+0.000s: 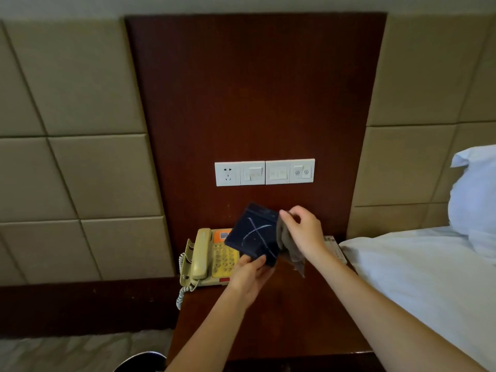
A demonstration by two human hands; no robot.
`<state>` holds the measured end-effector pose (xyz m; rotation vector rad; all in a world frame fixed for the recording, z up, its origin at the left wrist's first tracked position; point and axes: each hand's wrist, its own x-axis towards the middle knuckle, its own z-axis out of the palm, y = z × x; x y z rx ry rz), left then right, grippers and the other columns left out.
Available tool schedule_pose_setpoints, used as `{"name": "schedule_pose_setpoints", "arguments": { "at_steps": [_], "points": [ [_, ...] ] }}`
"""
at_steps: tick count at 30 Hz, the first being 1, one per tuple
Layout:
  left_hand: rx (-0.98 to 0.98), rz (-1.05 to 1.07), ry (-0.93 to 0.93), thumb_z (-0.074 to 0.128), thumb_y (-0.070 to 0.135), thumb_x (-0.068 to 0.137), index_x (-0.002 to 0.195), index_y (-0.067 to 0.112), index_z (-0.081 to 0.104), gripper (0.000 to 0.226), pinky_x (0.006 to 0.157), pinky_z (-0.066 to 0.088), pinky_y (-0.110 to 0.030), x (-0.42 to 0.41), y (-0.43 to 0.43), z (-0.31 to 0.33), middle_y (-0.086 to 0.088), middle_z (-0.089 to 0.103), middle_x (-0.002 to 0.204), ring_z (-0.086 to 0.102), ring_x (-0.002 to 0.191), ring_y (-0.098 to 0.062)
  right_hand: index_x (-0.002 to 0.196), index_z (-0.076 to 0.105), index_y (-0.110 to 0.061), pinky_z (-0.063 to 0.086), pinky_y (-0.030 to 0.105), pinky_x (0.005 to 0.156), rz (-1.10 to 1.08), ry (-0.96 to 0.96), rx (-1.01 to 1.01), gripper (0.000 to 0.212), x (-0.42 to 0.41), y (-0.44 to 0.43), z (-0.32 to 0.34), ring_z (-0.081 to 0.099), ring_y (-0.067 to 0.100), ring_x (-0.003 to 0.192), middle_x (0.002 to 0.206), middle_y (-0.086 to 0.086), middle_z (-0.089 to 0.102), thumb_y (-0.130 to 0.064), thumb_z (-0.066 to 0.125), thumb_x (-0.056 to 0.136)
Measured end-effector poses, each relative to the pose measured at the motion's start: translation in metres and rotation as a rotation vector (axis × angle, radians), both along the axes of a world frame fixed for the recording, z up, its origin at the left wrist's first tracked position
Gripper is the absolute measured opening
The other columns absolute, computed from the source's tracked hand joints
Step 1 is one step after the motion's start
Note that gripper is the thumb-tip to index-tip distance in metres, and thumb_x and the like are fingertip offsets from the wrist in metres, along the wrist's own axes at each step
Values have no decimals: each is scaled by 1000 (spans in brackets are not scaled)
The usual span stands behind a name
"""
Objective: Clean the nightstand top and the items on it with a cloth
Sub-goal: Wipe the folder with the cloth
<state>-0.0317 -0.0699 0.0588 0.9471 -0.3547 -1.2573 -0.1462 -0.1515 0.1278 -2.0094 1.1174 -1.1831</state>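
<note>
- white switch plate [264, 172], centre, on dark wood panel [255, 89]
- white pillow [473, 189], 3 o'clock
- white bedsheet [429, 285], 4 o'clock
- beige padded wall [80, 130], 9 o'clock

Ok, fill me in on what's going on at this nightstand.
A person is cleaning. The left hand grips the lower edge of a dark flat panel, held above the nightstand, while the right hand holds a grey cloth against its right edge. The beige telephone sits at the back left, with a remote beside the bed.
</note>
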Motion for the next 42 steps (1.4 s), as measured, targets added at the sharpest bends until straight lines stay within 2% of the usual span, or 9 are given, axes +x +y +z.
{"name": "schedule_pose_setpoints", "arguments": {
  "at_steps": [4,7,10,13,18,26,31,38,42],
  "points": [
    [-117,-53,-107,48,-9,92,108,2,58,22,67,58,-32,-19,20,43,-13,72,92,70,79,-23,109,67,-17,43,34,93,75,105,-203,23,16,39,21,55,18,111,115,0,61,-28,53,95],
    [-207,-82,-170,40,-9,94,109,1,57,25,59,57,-27,-27,40,67,-8,74,78,72,70,-16,133,55,-25,16,39,116,153,423,-361,38,11,56,24,28,14,140,148,-5,41,-36,40,100],
    [-241,-87,-123,42,-8,94,116,-3,57,27,65,58,-30,-31,60,79,-12,73,86,72,77,-19,147,32,-30,-10,44,117,241,624,-379,51,-8,62,28,1,5,146,159,-10,17,-47,16,101],
    [-285,-132,-47,47,-9,92,112,0,59,26,74,59,-33,-40,79,85,-16,71,99,69,90,-26,150,21,-32,-18,49,113,139,719,-372,56,-36,57,40,-10,4,145,160,-12,6,-52,8,99],
    [-290,-162,-61,51,-8,90,110,0,61,24,69,59,-31,-53,91,98,-17,72,99,71,86,-26,151,15,-32,-19,47,113,60,747,-329,55,-55,69,54,-15,6,145,161,-9,1,-50,5,100],
    [-318,-91,-29,43,-3,95,108,9,61,25,63,58,-30,-52,95,108,-12,72,95,72,81,-20,149,27,-29,-21,28,111,307,603,-396,60,-35,114,59,-10,-9,137,158,-12,13,-50,2,99],
    [-331,-175,-19,52,-6,89,112,0,60,25,76,59,-34,-53,109,118,-18,71,104,71,90,-27,150,24,-26,-11,40,117,122,592,-289,57,-59,89,84,-3,5,146,160,-8,12,-46,4,100],
    [-306,-47,61,48,-5,93,101,3,59,16,67,60,-28,-51,111,116,-15,67,98,67,85,-23,149,26,-27,-13,25,114,328,530,-447,78,-59,127,48,-9,-9,139,156,-15,17,-64,-5,88],
    [-305,-128,45,48,-6,92,106,1,60,20,75,59,-32,-62,118,116,-17,71,96,70,83,-24,150,23,-24,-11,33,115,175,618,-410,79,-71,103,74,-2,0,144,159,-9,16,-62,-5,86]
  ]
}}
